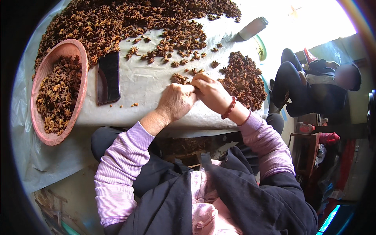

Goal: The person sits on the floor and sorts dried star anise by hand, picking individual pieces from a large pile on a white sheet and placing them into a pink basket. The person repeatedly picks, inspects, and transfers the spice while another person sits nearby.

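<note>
My left hand (177,100) and my right hand (212,93) meet over the table's front part, fingers curled and fingertips together. What they hold, if anything, is hidden behind the fingers. A red bracelet (230,108) is round my right wrist. Just beyond my hands lies a little cluster of star anise (180,78). To the right of my right hand is a darker heap of star anise (243,80). A much larger spread of star anise (98,25) covers the table's far left and back.
At the left, a pink basket (84,74) holds star anise. A dark phone (108,78) lies between it and my hands. A pale cylindrical container (253,28) is at the far right. The plastic-covered table (147,88) ends before my knees. Another person (313,82) sits at the right.
</note>
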The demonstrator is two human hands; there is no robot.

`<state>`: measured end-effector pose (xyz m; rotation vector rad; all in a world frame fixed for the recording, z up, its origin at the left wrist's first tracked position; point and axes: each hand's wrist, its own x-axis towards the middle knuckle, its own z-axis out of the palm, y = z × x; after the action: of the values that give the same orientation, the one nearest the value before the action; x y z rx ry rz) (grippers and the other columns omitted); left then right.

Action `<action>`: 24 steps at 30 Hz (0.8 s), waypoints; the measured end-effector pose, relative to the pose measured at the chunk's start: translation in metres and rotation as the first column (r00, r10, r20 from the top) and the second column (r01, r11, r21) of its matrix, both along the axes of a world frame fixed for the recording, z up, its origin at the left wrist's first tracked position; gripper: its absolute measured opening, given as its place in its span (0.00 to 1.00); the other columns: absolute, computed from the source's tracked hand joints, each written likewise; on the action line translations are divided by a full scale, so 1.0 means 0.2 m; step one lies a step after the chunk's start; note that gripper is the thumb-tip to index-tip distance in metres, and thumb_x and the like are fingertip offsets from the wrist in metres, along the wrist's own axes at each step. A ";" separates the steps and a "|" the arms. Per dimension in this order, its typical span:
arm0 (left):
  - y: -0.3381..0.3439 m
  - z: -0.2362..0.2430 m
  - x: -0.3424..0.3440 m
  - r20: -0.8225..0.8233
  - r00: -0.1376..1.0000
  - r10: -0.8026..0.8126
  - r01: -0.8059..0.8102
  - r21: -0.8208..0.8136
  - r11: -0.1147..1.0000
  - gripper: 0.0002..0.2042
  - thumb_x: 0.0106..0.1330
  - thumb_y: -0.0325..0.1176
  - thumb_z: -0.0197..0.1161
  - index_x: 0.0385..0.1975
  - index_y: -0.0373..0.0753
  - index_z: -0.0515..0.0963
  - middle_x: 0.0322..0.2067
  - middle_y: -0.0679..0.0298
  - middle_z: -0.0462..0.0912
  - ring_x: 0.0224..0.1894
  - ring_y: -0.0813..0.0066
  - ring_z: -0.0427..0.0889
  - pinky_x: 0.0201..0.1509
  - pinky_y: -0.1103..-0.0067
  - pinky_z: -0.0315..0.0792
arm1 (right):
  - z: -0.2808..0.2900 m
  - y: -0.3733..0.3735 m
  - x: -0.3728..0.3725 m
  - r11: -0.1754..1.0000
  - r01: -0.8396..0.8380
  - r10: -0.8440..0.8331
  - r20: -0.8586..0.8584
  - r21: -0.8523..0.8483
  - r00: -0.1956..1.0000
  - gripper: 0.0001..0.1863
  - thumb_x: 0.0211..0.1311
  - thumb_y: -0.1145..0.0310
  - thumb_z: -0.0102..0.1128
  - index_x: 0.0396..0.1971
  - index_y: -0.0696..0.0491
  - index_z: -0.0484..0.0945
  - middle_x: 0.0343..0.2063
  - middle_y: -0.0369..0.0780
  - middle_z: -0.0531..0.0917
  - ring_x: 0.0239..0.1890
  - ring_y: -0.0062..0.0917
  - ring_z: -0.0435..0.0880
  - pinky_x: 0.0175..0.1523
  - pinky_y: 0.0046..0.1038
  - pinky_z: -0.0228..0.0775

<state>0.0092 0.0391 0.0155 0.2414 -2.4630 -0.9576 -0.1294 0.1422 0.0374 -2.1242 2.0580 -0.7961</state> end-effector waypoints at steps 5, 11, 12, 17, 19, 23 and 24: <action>0.07 0.18 0.06 -0.093 0.835 -0.543 0.481 0.603 0.637 0.09 0.60 0.30 0.61 0.23 0.31 0.79 0.16 0.68 0.78 0.20 0.86 0.73 0.26 0.82 0.69 | -0.15 -0.17 -0.20 0.932 0.264 -0.334 0.308 0.247 0.891 0.07 0.56 0.73 0.62 0.34 0.57 0.82 0.35 0.42 0.80 0.40 0.32 0.79 0.46 0.31 0.74; 0.07 0.14 0.10 0.151 0.626 -0.765 0.480 0.699 0.530 0.10 0.60 0.34 0.63 0.30 0.32 0.82 0.22 0.64 0.82 0.26 0.84 0.77 0.33 0.82 0.72 | -0.13 -0.64 -0.22 0.982 0.191 -0.188 -0.113 0.011 0.976 0.08 0.55 0.64 0.59 0.28 0.52 0.82 0.27 0.45 0.81 0.35 0.39 0.81 0.41 0.38 0.73; 0.05 0.13 0.09 0.142 0.665 -0.733 0.495 0.651 0.575 0.11 0.60 0.35 0.63 0.31 0.32 0.82 0.22 0.63 0.82 0.26 0.83 0.77 0.34 0.81 0.72 | -0.16 -0.69 -0.24 0.962 0.238 -0.216 -0.161 0.132 0.963 0.08 0.54 0.65 0.58 0.28 0.51 0.82 0.28 0.45 0.82 0.37 0.38 0.81 0.41 0.38 0.73; -0.06 0.09 0.12 0.154 0.867 -0.474 0.260 0.672 0.694 0.09 0.60 0.31 0.61 0.33 0.32 0.82 0.22 0.62 0.82 0.27 0.82 0.78 0.35 0.80 0.73 | -0.23 -0.72 -0.27 0.991 0.105 -0.089 -0.160 0.089 0.983 0.07 0.54 0.69 0.55 0.23 0.55 0.77 0.30 0.45 0.79 0.36 0.40 0.79 0.42 0.37 0.72; -0.06 0.06 0.11 0.199 0.916 -0.349 0.113 0.707 0.698 0.07 0.60 0.30 0.61 0.31 0.33 0.82 0.22 0.63 0.82 0.26 0.83 0.78 0.34 0.80 0.73 | -0.27 -0.69 -0.29 0.999 0.032 -0.026 -0.179 0.029 0.984 0.07 0.59 0.69 0.51 0.26 0.57 0.74 0.31 0.47 0.77 0.36 0.42 0.77 0.42 0.37 0.71; -0.14 0.00 0.07 0.203 0.979 0.031 -0.122 0.455 0.882 0.08 0.61 0.32 0.59 0.29 0.34 0.82 0.19 0.64 0.82 0.23 0.81 0.79 0.30 0.80 0.74 | -0.30 -0.62 -0.31 0.993 0.109 -0.108 0.053 -0.032 0.993 0.06 0.67 0.72 0.47 0.30 0.56 0.67 0.22 0.44 0.73 0.25 0.32 0.72 0.33 0.32 0.67; -0.16 0.00 0.06 0.198 0.977 0.085 -0.166 0.440 0.883 0.09 0.61 0.33 0.59 0.28 0.34 0.82 0.19 0.63 0.82 0.22 0.80 0.80 0.30 0.79 0.73 | -0.29 -0.60 -0.31 0.991 0.123 -0.120 0.052 -0.049 0.991 0.06 0.67 0.72 0.47 0.31 0.56 0.67 0.22 0.44 0.73 0.25 0.33 0.72 0.32 0.33 0.67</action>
<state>0.0212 0.0075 0.0152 0.6598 -2.2996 -1.5024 -0.1907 0.0226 -0.0213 -1.9988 2.1818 -0.9176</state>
